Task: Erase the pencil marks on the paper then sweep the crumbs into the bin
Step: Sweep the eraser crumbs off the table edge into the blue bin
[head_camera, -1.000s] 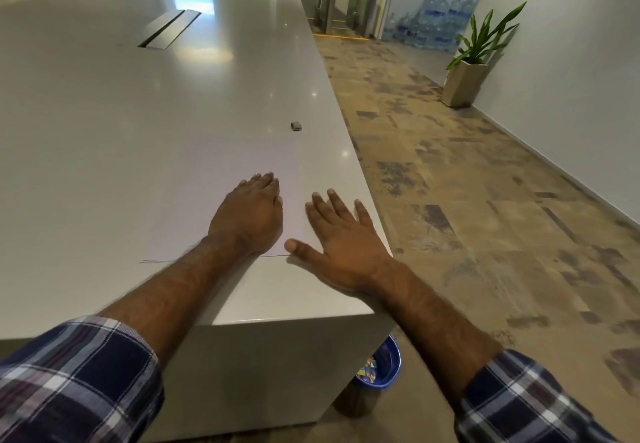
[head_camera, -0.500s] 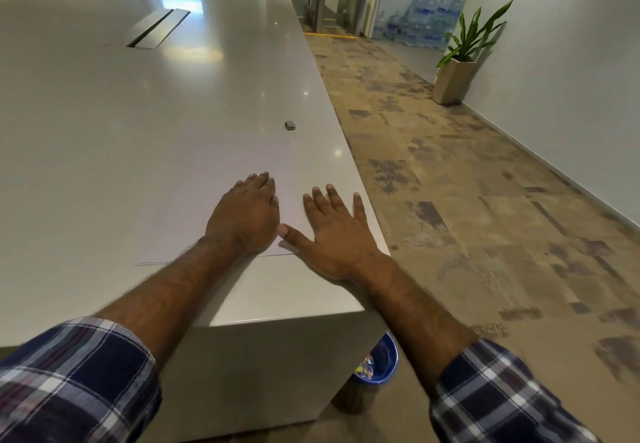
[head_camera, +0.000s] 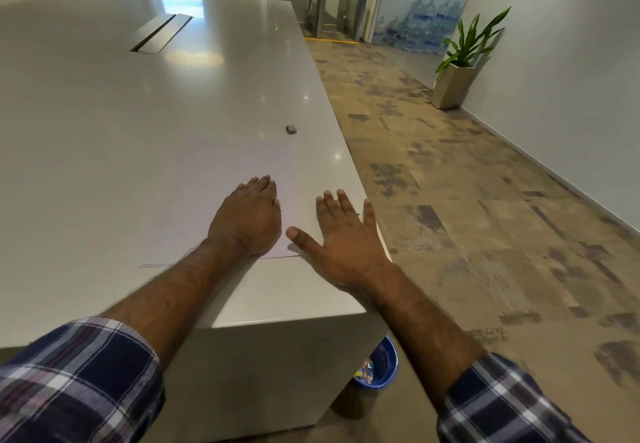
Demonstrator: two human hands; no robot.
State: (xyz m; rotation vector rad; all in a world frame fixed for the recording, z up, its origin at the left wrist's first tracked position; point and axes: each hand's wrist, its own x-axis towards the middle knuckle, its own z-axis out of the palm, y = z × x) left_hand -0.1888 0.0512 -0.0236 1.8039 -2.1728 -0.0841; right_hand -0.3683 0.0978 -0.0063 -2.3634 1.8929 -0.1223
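Paper [head_camera: 221,207] lies flat on the table [head_camera: 104,130], close to the table's near right corner; white on pale grey, so only its near edge reads clearly. Left hand [head_camera: 247,220] rests on the paper's near right part, palm down. Right hand [head_camera: 346,234] sits just beside the paper's right edge, on the table strip between paper and table edge; its thumb reaches toward the paper's corner, contact unclear. Eraser [head_camera: 291,129], small and grey, lies on the table beyond the paper, well apart from both hands. Bin [head_camera: 379,366], blue, stands on the floor below the table's near right corner, partly hidden by the table end, with some coloured scraps inside. No crumbs or pencil marks can be made out at this range.

Table is long, glossy, with a recessed slot [head_camera: 161,32] far along its top. Right of the table: patchy brown floor [head_camera: 485,200], a potted plant [head_camera: 460,61] by the white wall, stacked water bottles [head_camera: 419,26] and turnstile gates [head_camera: 343,2] past the table's far end.

Left hand: fingers straight, held together, flat on the paper, grasping nothing. Right hand: fingers spread wide, thumb out to the side, palm flat on the table, grasping nothing. Both forearms bare, plaid sleeves [head_camera: 79,380] rolled up.
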